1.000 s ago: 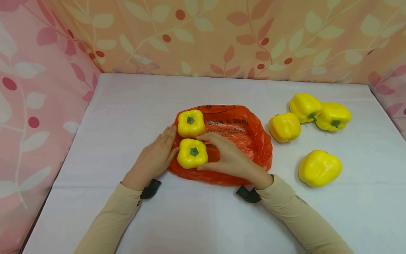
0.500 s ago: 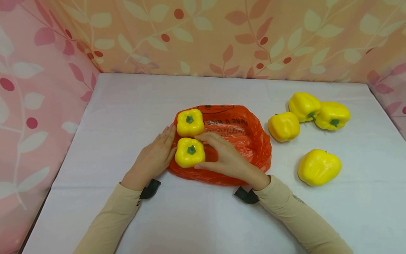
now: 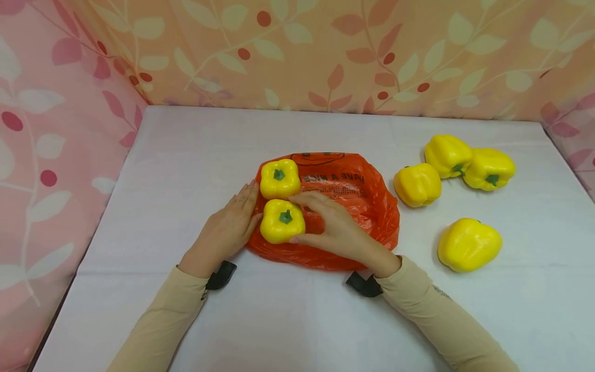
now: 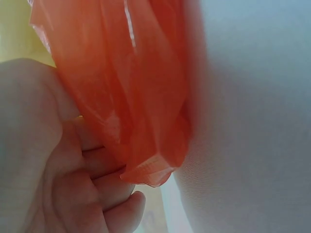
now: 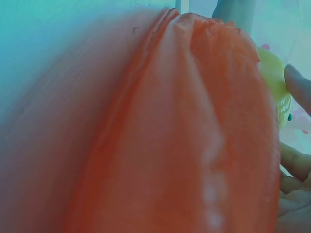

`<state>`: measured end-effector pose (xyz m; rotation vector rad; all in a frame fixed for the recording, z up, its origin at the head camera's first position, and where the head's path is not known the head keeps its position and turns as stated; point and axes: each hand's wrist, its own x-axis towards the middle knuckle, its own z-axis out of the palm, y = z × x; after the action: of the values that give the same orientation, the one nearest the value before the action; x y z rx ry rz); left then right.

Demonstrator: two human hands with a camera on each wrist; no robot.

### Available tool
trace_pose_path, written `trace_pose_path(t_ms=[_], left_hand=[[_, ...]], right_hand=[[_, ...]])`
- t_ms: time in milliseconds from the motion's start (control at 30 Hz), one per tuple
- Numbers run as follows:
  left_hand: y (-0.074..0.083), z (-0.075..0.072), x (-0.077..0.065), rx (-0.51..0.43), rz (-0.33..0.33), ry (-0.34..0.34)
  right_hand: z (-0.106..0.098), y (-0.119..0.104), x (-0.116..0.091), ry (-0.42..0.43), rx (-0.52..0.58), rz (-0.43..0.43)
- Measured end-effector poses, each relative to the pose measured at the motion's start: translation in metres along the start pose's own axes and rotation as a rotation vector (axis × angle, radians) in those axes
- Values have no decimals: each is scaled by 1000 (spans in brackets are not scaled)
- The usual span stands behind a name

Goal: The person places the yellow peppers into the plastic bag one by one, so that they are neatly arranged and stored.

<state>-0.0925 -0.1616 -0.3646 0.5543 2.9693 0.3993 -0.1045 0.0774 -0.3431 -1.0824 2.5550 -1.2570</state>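
Observation:
Two yellow bell peppers with green stems stand stem-up at the left end of a red plastic bag (image 3: 346, 206) that lies on the table. My right hand (image 3: 337, 227) holds the near bell pepper (image 3: 277, 227) between thumb and fingers from its right side. Just behind it is the far bell pepper (image 3: 274, 181). My left hand (image 3: 228, 227) rests along the bag's left edge with its fingers nearly straight, close to both peppers. In the left wrist view, the left fingers (image 4: 116, 189) lie against the red plastic.
To the right of the bag are more yellow bell peppers: one near the bag (image 3: 417, 186), a touching pair (image 3: 448, 155) behind it, and one closer to the front (image 3: 469, 245). Patterned cloth walls (image 3: 302, 62) border the white table (image 3: 297, 320).
The near bell pepper has shifted slightly left, then back right and a little away, and its stem now tilts. My left hand has stayed in place.

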Motion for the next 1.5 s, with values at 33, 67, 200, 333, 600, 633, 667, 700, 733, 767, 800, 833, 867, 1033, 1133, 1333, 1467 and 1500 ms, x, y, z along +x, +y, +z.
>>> trace_pose_path(t_ms=[33, 67, 200, 333, 600, 633, 667, 700, 733, 767, 800, 833, 867, 1033, 1133, 1333, 1467, 1500], left_hand=[[0, 0, 0, 0, 0, 1], [0, 0, 0, 2, 1, 2], [0, 0, 0, 5, 2, 10], [0, -1, 0, 0, 9, 18], [0, -1, 0, 0, 5, 11], [0, 0, 0, -1, 2, 8], [0, 0, 0, -2, 0, 6], [0, 0, 0, -3, -2, 4], [0, 0, 0, -4, -4, 3], [0, 0, 0, -5, -4, 2], [-1, 0, 0, -6, -5, 2], [-1, 0, 0, -6, -3, 2], [-1, 0, 0, -6, -2, 3], [-1, -1, 0, 4, 1, 2], [-1, -2, 1, 6, -3, -4], [-1, -3, 0, -7, -1, -5], [-1, -3, 0, -10, 1, -6], [-1, -3, 0, -12, 0, -8]], right_hand=[[0, 0, 0, 4, 0, -4], [-1, 0, 0, 7, 2, -7], [-2, 0, 0, 15, 10, -13], [-4, 0, 0, 28, 15, -26], [-8, -1, 0, -26, -6, -10], [-7, -2, 0, -38, -9, -9], [-7, -2, 0, -48, -14, -9], [-7, -2, -1, -55, -17, -11], [-6, -3, -1, -57, -17, -15], [-5, -3, -1, -55, -21, -20], [-5, -4, -1, -47, -27, -29], [-5, -5, -2, -36, -34, -39], [-4, -6, -2, -25, -44, -51], [-1, -8, -2, 4, -72, -118], [3, -7, -2, 25, -59, -129], [11, -4, 0, 68, -38, -166], [12, -2, 0, 75, -37, -155], [12, -1, 0, 76, -35, -140]])
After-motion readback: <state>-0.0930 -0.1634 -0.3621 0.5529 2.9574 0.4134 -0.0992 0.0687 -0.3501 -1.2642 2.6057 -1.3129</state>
